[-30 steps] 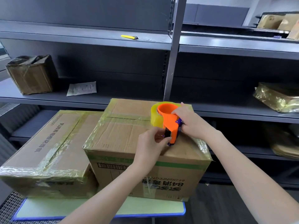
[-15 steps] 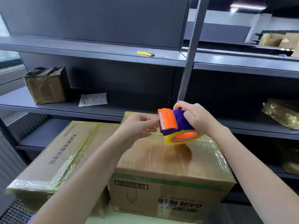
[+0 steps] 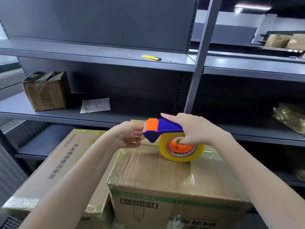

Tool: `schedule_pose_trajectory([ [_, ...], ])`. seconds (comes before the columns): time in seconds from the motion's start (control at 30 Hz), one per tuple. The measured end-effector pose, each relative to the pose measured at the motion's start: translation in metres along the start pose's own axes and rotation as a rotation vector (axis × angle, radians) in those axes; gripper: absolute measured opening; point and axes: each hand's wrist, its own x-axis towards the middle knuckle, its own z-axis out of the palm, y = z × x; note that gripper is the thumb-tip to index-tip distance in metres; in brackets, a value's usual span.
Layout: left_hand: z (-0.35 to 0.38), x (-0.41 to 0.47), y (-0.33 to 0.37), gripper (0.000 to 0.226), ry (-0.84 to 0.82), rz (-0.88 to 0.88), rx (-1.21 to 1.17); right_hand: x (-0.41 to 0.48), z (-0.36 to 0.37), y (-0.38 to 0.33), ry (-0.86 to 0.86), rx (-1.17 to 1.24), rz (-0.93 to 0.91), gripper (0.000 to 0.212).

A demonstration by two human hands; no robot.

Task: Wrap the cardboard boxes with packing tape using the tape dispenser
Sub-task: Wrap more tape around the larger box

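The blue and orange plastic tape dispenser (image 3: 165,128) carries one roll of yellowish clear packing tape (image 3: 196,154). The words "IN CHINA" can be read on the roll's orange core. The dispenser is over the far part of the top of the nearer tape-wrapped cardboard box (image 3: 156,172). Whether the roll touches the cardboard cannot be told.

The right hand (image 3: 198,129) grips the dispenser. One finger lies straight along the blue top and another is hooked into the core. The left hand (image 3: 128,138) has its fingers curled and bunched, pinching at the toothed orange front of the dispenser. Whether a tape end lies between the fingertips cannot be told.

Two large boxes stand side by side. The nearer one bears a green stripe, one barcode and upside-down print with "84" among Chinese characters. The flatter cardboard box to its left (image 3: 66,159) shows a column of Chinese characters and a digit string beginning "1001".

On the grey metal shelving (image 3: 99,58) are one small brown taped box (image 3: 44,91), one printed paper sheet (image 3: 95,105) too small to read, and one yellow utility knife (image 3: 151,57). One parcel in gold film (image 3: 292,118) lies at the right.
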Motion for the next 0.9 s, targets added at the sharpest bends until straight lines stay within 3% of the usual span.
schedule_pose_trajectory([
  [0.13,-0.005,0.008,-0.001,0.027,0.013,-0.021,-0.027,0.012,0.002,-0.004,0.085,-0.052,-0.047,0.079],
  [0.43,-0.020,0.027,-0.013,0.032,0.017,-0.035,-0.129,0.030,0.000,-0.011,0.013,-0.149,-0.077,0.075],
  [0.67,-0.043,0.032,-0.008,0.019,-0.014,0.060,-0.147,0.036,-0.015,-0.020,-0.034,-0.176,-0.091,0.073],
  [0.9,-0.082,0.026,-0.006,0.030,0.119,0.131,-0.201,0.051,-0.022,-0.024,-0.058,-0.129,-0.090,0.074],
])
